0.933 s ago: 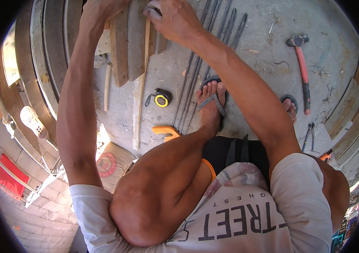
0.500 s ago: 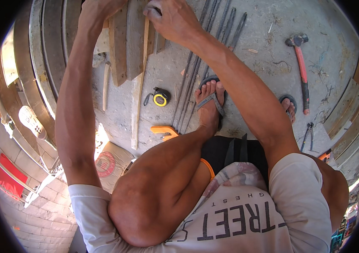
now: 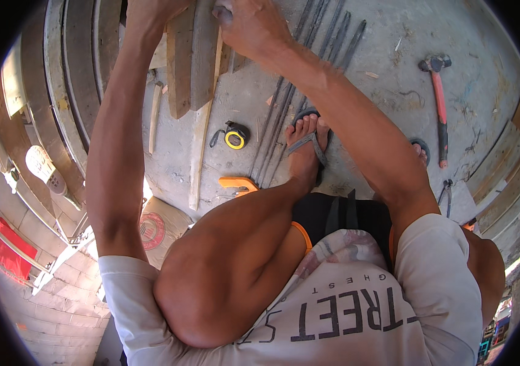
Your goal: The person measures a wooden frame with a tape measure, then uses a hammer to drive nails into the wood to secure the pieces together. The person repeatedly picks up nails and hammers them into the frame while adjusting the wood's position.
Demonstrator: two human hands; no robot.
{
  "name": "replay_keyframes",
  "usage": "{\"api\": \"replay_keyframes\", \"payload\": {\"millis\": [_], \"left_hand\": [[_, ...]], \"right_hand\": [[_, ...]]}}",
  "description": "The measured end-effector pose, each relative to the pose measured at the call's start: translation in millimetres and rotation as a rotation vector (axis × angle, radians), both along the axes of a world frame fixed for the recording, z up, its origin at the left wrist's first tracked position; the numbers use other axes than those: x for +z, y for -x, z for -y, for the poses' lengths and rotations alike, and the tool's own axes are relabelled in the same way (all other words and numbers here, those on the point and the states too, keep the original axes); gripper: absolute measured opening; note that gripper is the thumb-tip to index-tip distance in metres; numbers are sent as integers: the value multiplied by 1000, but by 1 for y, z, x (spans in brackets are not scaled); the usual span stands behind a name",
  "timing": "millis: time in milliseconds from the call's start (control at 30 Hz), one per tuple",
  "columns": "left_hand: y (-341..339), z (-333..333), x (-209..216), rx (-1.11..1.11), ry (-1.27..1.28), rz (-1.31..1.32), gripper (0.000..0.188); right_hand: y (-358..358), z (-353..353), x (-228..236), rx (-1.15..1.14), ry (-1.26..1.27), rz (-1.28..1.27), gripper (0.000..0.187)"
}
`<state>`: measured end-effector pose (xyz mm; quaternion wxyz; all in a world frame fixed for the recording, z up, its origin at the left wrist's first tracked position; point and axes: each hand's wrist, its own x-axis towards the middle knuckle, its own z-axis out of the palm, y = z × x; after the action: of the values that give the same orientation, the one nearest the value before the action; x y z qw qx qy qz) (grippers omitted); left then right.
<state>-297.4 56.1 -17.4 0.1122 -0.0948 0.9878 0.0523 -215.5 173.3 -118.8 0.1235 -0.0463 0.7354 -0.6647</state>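
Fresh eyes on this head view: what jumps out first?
Probably the red-handled hammer, on the grey floor at upper right. Then the black-and-yellow tape measure, left of centre, above an orange handle. At the top edge, the left hand and right hand, both partly cropped, are at wooden boards.

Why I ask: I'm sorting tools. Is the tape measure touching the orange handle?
Apart: the head view shows grey floor between the tape measure and orange handle.

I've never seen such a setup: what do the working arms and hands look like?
A person's: the left hand, partly out of view, and right hand show no gloves. The forearms are bare, without watch or cables. Short white T-shirt sleeves end above the elbows.
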Motion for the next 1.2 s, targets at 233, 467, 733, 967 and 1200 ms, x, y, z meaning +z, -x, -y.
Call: {"api": "replay_keyframes", "payload": {"millis": [233, 467, 733, 967, 1200], "left_hand": [[-9, -2, 3, -43, -42, -60, 81], [-5, 38, -21, -93, -88, -86, 78], [-26, 46, 6, 54, -162, -34, 85], [-20, 26, 5, 65, -203, 90, 96], [-3, 26, -34, 33, -243, -51, 97]], "right_hand": [[5, -9, -7, 27, -118, -55, 30], [-41, 6, -29, -60, -2, 285, 57], [-97, 44, -13, 205, 265, 736, 78], [-85, 18, -23, -3, 158, 710, 72], [-104, -188, -113, -703, -700, 223, 75]]}}
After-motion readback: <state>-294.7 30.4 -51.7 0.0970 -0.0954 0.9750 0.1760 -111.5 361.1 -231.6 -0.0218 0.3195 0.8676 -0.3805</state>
